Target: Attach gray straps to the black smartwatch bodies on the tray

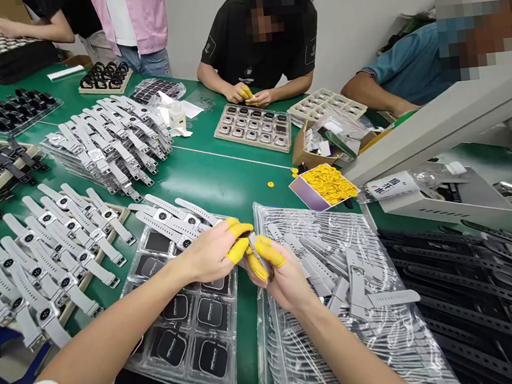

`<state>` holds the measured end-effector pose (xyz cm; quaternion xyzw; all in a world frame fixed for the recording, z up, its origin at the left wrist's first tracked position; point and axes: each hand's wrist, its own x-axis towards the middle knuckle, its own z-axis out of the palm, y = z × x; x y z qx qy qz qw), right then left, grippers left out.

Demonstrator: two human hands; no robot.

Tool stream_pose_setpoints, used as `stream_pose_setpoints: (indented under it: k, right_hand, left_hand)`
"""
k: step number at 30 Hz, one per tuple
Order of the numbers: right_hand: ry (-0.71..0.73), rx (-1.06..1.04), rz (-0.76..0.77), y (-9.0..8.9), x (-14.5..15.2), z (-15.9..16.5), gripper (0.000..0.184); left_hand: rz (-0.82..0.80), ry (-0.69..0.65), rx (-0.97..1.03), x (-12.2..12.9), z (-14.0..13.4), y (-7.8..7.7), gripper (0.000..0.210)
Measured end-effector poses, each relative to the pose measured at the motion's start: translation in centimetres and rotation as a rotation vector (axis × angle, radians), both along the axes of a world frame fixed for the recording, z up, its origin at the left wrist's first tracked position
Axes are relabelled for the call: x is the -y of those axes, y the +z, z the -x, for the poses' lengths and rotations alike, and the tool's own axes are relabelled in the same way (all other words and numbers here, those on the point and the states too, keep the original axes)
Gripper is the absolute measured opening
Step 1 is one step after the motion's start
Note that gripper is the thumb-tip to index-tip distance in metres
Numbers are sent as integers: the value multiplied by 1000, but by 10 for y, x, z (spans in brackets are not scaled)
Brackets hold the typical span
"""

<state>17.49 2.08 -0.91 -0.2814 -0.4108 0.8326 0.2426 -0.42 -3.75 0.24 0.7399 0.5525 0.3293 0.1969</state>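
Note:
My left hand [214, 250], with yellow finger cots on its fingertips, pinches a small dark-faced smartwatch case [244, 234]. Against it, my right hand [282, 274], also in yellow finger cots, grips a grey watch strap [261, 253]. Fingers cover much of both pieces, so I cannot tell whether they are joined. Below my left forearm lies a clear plastic tray [234, 339] with black-screened watch cases in its pockets. Several grey-strapped watches [163, 216] rest on its far end. Loose grey straps [357, 279] are spread over plastic bags of straps [294, 357] beside my right hand.
Grey-strapped watches [29, 238] fill trays at left, with a tall stack [101, 140] behind. Yellow finger cots [330, 185] fill a small box. A plastic bottle [400, 184] lies right, above black straps [464, 280]. Across the green table [218, 174], a co-worker [265, 52] handles watch parts.

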Motion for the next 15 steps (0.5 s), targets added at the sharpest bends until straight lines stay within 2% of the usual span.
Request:
stream_pose_setpoints:
  k: [3, 6, 9, 12, 15]
  right_hand:
    - [-33, 30, -64, 0, 0, 0, 38]
    - [-34, 68, -152, 1, 2, 0, 43]
    - [83, 101, -112, 0, 3, 0, 47]
    - [235, 120, -33, 0, 1, 0, 48]
    - [303, 162, -20, 0, -1, 0, 47]
  left_hand:
    - [11, 77, 118, 0, 2, -3, 36]
    - [-26, 144, 250, -1, 0, -5, 19]
    - [-42, 207, 550, -3, -4, -4, 10]
    - [17, 328, 946, -6, -6, -2, 22]
    - [-6, 443, 1164, -10, -3, 0, 41]
